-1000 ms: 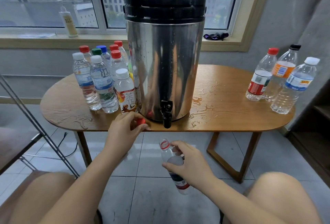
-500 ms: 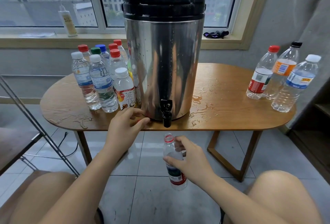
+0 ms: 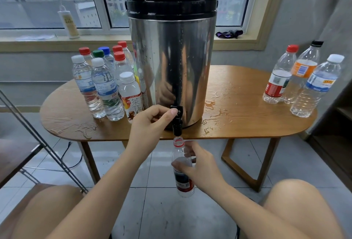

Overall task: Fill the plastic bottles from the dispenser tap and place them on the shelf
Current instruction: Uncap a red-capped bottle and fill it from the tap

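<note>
A steel dispenser (image 3: 171,57) with a black lid stands on the wooden table (image 3: 247,122). Its black tap (image 3: 177,124) juts over the front edge. My left hand (image 3: 150,124) reaches up to the tap, fingertips pinching its lever. My right hand (image 3: 202,168) holds an uncapped clear bottle (image 3: 183,183) with a red-and-dark label upright, its mouth just under the spout. No stream of water is visible. Three capped, empty-looking bottles (image 3: 302,74) stand at the table's right end.
Several capped, filled bottles (image 3: 106,86) cluster left of the dispenser. Water puddles (image 3: 213,109) lie on the table near the tap. A dark shelf unit (image 3: 341,124) stands at far right, and a slanted metal frame (image 3: 38,139) at left. My knees flank the tiled floor below.
My left hand has left the table edge, where it had a red cap, and risen to the tap lever. My right hand has brought the bottle upright under the spout.
</note>
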`<state>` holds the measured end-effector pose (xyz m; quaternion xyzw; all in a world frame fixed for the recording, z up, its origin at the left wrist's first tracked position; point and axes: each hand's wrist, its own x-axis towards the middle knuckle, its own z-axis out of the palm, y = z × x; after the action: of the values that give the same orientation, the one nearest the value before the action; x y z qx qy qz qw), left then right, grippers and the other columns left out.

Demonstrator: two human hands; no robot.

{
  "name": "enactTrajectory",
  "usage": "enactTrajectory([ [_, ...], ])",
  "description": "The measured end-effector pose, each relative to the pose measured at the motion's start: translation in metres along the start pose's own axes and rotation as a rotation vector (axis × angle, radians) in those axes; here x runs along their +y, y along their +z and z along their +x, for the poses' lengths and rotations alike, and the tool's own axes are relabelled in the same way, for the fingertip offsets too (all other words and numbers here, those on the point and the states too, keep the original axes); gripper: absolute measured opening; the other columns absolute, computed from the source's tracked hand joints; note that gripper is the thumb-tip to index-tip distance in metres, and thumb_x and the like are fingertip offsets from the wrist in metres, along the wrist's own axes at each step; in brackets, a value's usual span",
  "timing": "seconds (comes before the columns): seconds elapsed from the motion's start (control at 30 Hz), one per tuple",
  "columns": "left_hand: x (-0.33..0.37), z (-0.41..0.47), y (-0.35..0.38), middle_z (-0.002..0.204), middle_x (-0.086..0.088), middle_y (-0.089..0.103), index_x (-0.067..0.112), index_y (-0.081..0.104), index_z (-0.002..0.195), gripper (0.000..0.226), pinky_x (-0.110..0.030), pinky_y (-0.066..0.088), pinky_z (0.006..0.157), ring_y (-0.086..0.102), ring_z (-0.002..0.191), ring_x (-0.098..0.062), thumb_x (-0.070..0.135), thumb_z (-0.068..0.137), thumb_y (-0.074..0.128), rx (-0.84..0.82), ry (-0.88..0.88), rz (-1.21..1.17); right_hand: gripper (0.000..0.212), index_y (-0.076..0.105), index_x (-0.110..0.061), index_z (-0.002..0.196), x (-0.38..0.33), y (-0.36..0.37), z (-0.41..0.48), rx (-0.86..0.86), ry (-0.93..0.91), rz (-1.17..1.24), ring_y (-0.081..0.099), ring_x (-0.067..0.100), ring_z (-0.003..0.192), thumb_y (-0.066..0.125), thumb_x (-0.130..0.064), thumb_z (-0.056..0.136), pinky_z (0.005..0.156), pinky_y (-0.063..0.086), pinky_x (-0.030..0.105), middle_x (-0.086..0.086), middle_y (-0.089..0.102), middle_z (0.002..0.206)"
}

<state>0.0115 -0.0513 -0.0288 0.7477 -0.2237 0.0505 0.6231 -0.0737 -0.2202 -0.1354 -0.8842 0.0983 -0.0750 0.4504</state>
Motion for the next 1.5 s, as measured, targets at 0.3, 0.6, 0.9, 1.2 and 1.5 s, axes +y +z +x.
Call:
enactTrajectory([
  [0.3, 0.007, 0.007, 0.008, 0.075, -0.003, 0.074, 0.016, 0.079, 0.078, 0.031, -0.033, 0.052, 0.074, 0.065, 0.074, -0.017, 0.038, 0.099, 0.079, 0.043, -0.070, -0.090, 0.065, 0.056, -0.035, 0.133, -0.003, 0.002, 0.004, 0.009, 0.005, 0.020, 0.062, 0.008, 0.114, 0.085, -0.062, 0.082, 0.096, 0.062, 0.038, -0.018, 0.064, 0.123],
  [0.6, 0.005, 0.013, 0.021, 0.069, -0.003, 0.073, 0.012, 0.073, 0.067, 0.039, -0.034, 0.052, 0.077, 0.065, 0.071, -0.007, 0.033, 0.100, 0.078, 0.099, -0.216, -0.113, 0.065, 0.055, -0.040, 0.134, -0.001, 0.004, 0.003, 0.017, 0.003, 0.018, 0.062, 0.005, 0.114, 0.084, -0.065, 0.082, 0.095, 0.063, 0.036, -0.023, 0.064, 0.125],
  [0.9, -0.002, 0.010, 0.015, 0.064, 0.009, 0.067, 0.025, 0.073, 0.062, 0.042, -0.030, 0.043, 0.074, 0.058, 0.064, -0.003, 0.043, 0.100, 0.077, 0.061, -0.220, -0.145, 0.068, 0.055, -0.040, 0.137, 0.001, 0.005, 0.004, 0.019, -0.016, 0.016, 0.063, 0.004, 0.113, 0.085, -0.065, 0.081, 0.094, 0.062, 0.036, -0.023, 0.065, 0.125],
  [1.2, -0.032, -0.002, -0.006, 0.076, 0.005, 0.074, 0.019, 0.081, 0.087, 0.030, -0.031, 0.048, 0.075, 0.062, 0.073, -0.007, 0.039, 0.105, 0.070, 0.001, -0.231, -0.049, 0.070, 0.055, -0.041, 0.137, 0.000, 0.008, 0.004, 0.021, -0.014, 0.004, 0.063, 0.004, 0.113, 0.085, -0.065, 0.079, 0.095, 0.062, 0.035, -0.021, 0.065, 0.125],
  [1.5, -0.057, -0.015, -0.021, 0.084, -0.003, 0.078, 0.029, 0.077, 0.095, 0.008, -0.036, 0.053, 0.074, 0.070, 0.081, -0.016, 0.032, 0.101, 0.076, -0.123, -0.266, 0.048, 0.069, 0.055, -0.038, 0.141, -0.003, 0.007, 0.003, 0.004, 0.004, 0.012, 0.063, 0.006, 0.115, 0.086, -0.060, 0.083, 0.099, 0.061, 0.036, -0.018, 0.066, 0.128],
])
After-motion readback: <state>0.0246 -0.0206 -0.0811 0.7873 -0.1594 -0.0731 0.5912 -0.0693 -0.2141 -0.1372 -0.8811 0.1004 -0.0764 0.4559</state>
